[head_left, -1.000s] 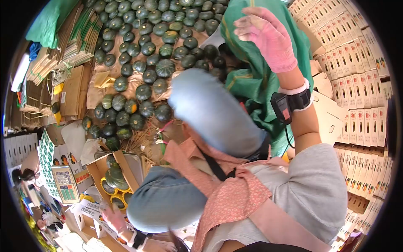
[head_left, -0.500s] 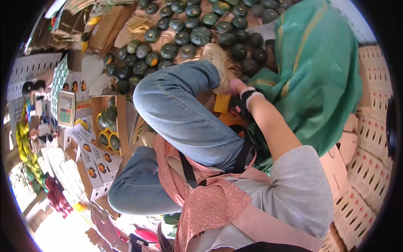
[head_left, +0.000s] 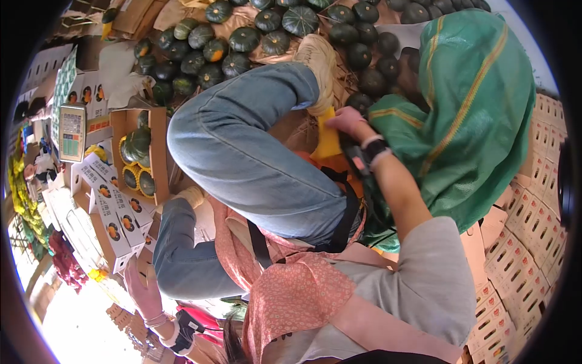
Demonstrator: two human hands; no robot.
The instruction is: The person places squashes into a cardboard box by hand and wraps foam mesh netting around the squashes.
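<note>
1. The right hand [head_left: 347, 119], gloved in pink, sits just above the middle of the frame, its fingers closed on the upper end of a yellow cloth [head_left: 328, 141] that hangs down beside the raised denim knee [head_left: 242, 151].

2. The cloth droops and folds under its own weight — by the look of it light, soft and limp, with nothing fragile about it. A pinch at an edge or corner should hold it well; gripped in the middle it would likely bunch.

3. Just right of that hand lies a large green woven sack [head_left: 473, 115], filling the upper right of the frame. It looks thin and slack, probably a little slick.

4. The left hand [head_left: 143, 290] is at the lower left, also pink-gloved, palm open with fingers spread and holding nothing that can be seen; glare washes out the ground beneath it.

5. Dark green squashes [head_left: 242, 37] cover the floor along the top, and more sit in an open carton [head_left: 159, 151] at centre left — these look hard and heavy.
</note>
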